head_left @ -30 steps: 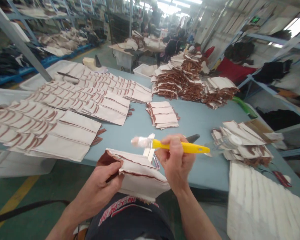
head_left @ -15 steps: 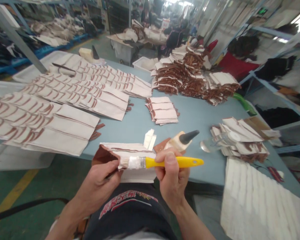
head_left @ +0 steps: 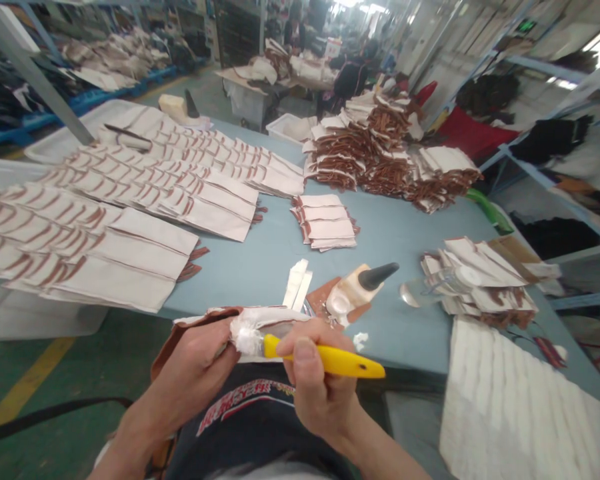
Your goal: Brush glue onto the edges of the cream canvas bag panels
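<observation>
My right hand (head_left: 320,380) is closed around the yellow handle of a paintbrush (head_left: 340,360), its tip pointing left. White paste coats the bristles, which touch the edge of a white and brown fabric piece (head_left: 173,337). My left hand (head_left: 203,363) pinches that piece near the bristles; its fingertips are partly hidden. Just beyond my right hand lies a cream bottle with a black cone nozzle (head_left: 353,290) on a brown scrap (head_left: 317,293). Beside it are white strips (head_left: 296,283) and a small white blob (head_left: 360,341).
Overlapping rows of white, brown-edged pieces (head_left: 145,247) cover the table's left side. A small stack (head_left: 326,223) lies mid-table, with a large pile (head_left: 375,153) behind it. At right are a clear bottle (head_left: 430,287), more pieces (head_left: 480,267) and a white padded sheet (head_left: 510,400).
The brush and my right hand have moved left and down, the handle now slanting. The fabric piece has shifted left and tilted in my left hand. The white blob on the table is now uncovered.
</observation>
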`<state>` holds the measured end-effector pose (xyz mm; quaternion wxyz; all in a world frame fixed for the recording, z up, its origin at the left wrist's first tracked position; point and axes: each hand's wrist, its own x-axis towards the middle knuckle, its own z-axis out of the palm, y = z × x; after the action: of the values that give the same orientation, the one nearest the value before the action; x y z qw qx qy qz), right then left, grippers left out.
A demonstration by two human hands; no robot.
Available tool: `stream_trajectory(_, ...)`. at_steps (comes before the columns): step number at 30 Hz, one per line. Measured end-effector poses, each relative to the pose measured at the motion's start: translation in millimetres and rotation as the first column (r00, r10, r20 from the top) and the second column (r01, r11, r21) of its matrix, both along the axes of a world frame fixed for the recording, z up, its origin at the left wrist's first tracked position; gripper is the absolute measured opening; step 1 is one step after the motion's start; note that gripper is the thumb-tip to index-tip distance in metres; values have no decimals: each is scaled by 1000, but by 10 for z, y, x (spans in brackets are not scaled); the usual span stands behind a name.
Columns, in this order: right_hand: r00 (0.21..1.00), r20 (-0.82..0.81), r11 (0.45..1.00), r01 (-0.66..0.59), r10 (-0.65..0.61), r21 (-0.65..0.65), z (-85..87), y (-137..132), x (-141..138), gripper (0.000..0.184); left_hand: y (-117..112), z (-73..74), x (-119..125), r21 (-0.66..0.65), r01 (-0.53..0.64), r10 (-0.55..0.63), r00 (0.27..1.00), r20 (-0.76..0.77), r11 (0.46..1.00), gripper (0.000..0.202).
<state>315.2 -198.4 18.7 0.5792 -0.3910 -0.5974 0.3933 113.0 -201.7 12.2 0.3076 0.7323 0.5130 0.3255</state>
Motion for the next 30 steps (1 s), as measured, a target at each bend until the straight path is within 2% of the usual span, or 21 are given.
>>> stream_trajectory(4,981,-179,996,63,-73,-63,89,82,19,41,53,60,4,-73,-68,72,996,60,995,31)
stream_trajectory(6,960,-264,993,64,-89,-99,157,158,63,43,93,95,-3,-171,-109,134,981,139,979,27)
stream_trajectory(8,951,-302,995,36,-62,-93,200,214,114,43,136,121,-16,-336,-102,198,944,263,936,27)
stream_trajectory(10,945,-326,999,9,-25,-51,192,247,146,42,175,136,-29,-489,-62,275,884,377,870,33)
stream_trajectory(13,950,-312,999,12,3,46,85,305,133,38,208,147,-35,-601,18,343,807,481,799,39)
stream_trajectory(17,990,-138,981,23,4,191,-94,431,82,30,194,160,-3,-642,136,335,761,555,755,38)
stream_trajectory(20,996,-89,966,39,-17,257,-137,454,115,24,178,156,22,-657,186,339,736,586,731,39)
stream_trajectory(25,995,-97,964,54,-29,262,-90,390,183,31,202,136,26,-670,195,381,695,610,717,45)
stream_trajectory(28,1000,-5,968,11,-10,250,-66,449,130,33,230,147,29,-664,204,379,686,621,720,46)
stream_trajectory(30,999,-49,970,33,-22,240,-44,507,91,33,246,162,30,-675,198,397,679,618,711,47)
